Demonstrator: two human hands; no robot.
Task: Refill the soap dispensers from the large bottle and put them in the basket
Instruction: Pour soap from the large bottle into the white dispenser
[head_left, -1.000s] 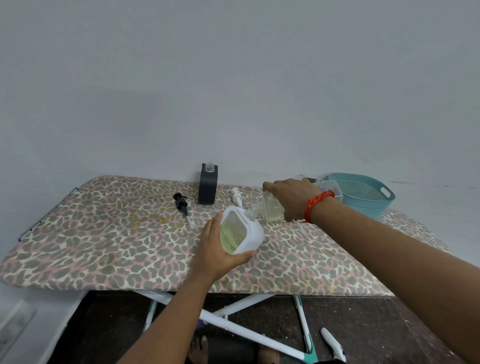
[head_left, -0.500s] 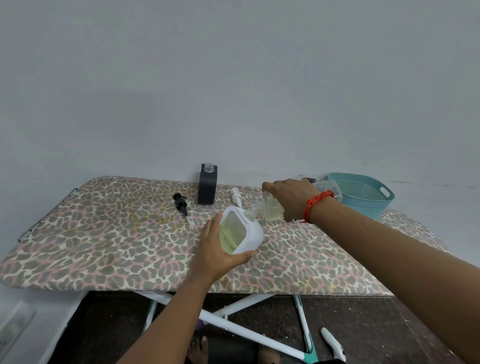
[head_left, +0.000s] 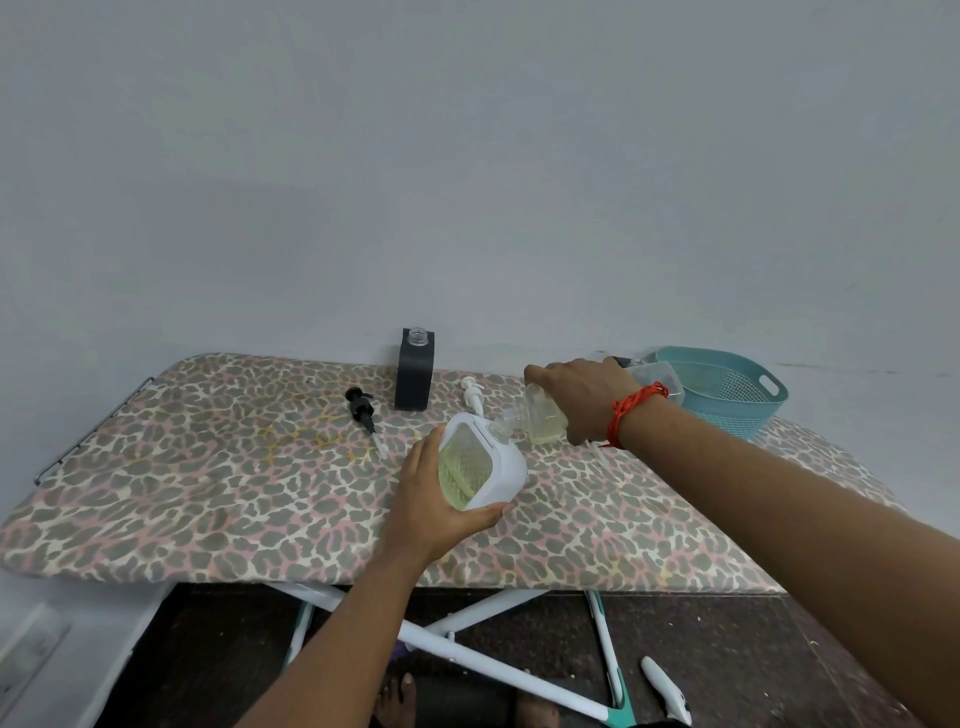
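My left hand (head_left: 431, 501) grips a white soap dispenser (head_left: 501, 465), tilted, with yellow-green liquid showing through its clear window. My right hand (head_left: 582, 397) holds a clear bottle (head_left: 543, 423) tipped on its side, its neck resting at the white dispenser's top opening; pale liquid lies in it. A black dispenser (head_left: 414, 382) stands uncapped at the back of the board. Its black pump (head_left: 362, 408) lies to its left, and a white pump (head_left: 472, 392) lies to its right. The teal basket (head_left: 727, 410) sits at the back right, behind my right wrist.
Everything rests on a leopard-print ironing board (head_left: 208, 467) pushed against a grey wall. White and teal legs (head_left: 467, 660) cross below the board over a dark floor. A person's bare toes show at the bottom edge.
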